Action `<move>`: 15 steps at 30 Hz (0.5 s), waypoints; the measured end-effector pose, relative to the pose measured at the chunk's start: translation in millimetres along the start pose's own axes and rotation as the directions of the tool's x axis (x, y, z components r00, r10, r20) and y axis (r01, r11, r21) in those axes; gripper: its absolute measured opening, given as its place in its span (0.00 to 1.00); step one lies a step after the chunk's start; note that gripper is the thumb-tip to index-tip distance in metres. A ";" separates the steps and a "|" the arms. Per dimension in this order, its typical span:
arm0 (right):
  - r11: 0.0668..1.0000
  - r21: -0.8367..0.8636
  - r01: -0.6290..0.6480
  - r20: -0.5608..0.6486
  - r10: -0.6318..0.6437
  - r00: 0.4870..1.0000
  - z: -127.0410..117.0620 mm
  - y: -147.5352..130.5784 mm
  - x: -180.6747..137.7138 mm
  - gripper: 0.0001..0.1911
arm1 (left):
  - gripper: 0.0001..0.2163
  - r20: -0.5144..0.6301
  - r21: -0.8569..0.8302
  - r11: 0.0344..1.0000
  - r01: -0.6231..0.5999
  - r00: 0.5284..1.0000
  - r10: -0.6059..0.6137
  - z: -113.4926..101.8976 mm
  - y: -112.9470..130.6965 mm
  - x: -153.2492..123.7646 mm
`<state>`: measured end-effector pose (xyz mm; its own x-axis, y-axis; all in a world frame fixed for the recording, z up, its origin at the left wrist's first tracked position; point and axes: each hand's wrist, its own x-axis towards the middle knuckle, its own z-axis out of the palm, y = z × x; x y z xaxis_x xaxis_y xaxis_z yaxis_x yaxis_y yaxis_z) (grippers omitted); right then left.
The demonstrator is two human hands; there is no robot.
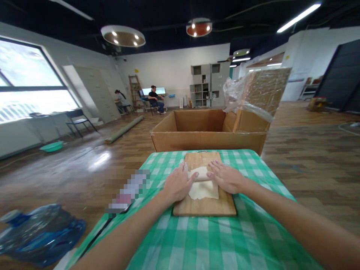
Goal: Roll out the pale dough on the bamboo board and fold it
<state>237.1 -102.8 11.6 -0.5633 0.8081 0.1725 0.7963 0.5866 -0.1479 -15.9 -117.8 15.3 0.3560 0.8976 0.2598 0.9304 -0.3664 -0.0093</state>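
Note:
A sheet of pale dough lies on a wooden cutting board. Its far part forms a thick roll, while the near part is flat with an uneven edge. At the roll's left end rests my left hand, fingers stretched forward and thumb on the dough. My right hand lies over the right end in the same way, fingers extended and thumb pointing inward. Both palms face down, and they partly hide the roll's ends. Neither hand is closed.
A green checked cloth covers the table. On its left lies a pixelated phone-like device with a black cable. Beyond the table stands a large open cardboard box. A water jug is at lower left; two people sit far back.

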 end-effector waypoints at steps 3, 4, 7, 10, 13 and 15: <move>0.996 -0.074 0.044 -0.017 -0.046 0.999 5.8 18.2 30.5 0.39 | 0.25 0.044 0.090 0.993 -0.076 0.996 0.072 13.3 -18.7 31.5; 0.993 -0.099 0.061 -0.021 -0.063 0.998 7.4 23.6 39.3 0.37 | 0.23 0.065 0.121 0.985 -0.126 0.991 0.119 18.5 -25.5 41.4; 0.992 -0.122 0.018 -0.024 -0.021 0.999 10.7 37.2 62.2 0.34 | 0.21 0.117 0.161 0.965 -0.208 0.975 0.191 32.2 -43.1 68.6; 0.991 -0.094 -0.090 -0.038 0.086 0.996 11.9 44.7 77.3 0.35 | 0.22 0.131 0.148 0.966 -0.214 0.972 0.195 38.8 -52.0 87.2; 0.989 -0.074 -0.125 -0.058 0.121 0.991 11.9 45.2 80.7 0.38 | 0.22 0.137 0.161 0.965 -0.207 0.973 0.186 39.9 -53.0 91.2; 0.990 -0.066 -0.125 -0.068 0.121 0.990 11.2 42.3 76.5 0.40 | 0.22 0.130 0.178 0.962 -0.205 0.974 0.184 38.8 -51.0 85.9</move>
<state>225.2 -15.6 7.6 -0.4467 0.8675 0.2190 0.8734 0.4759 -0.1036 -29.4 -12.4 0.6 0.5291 0.8392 0.1255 0.8378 -0.4932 -0.2341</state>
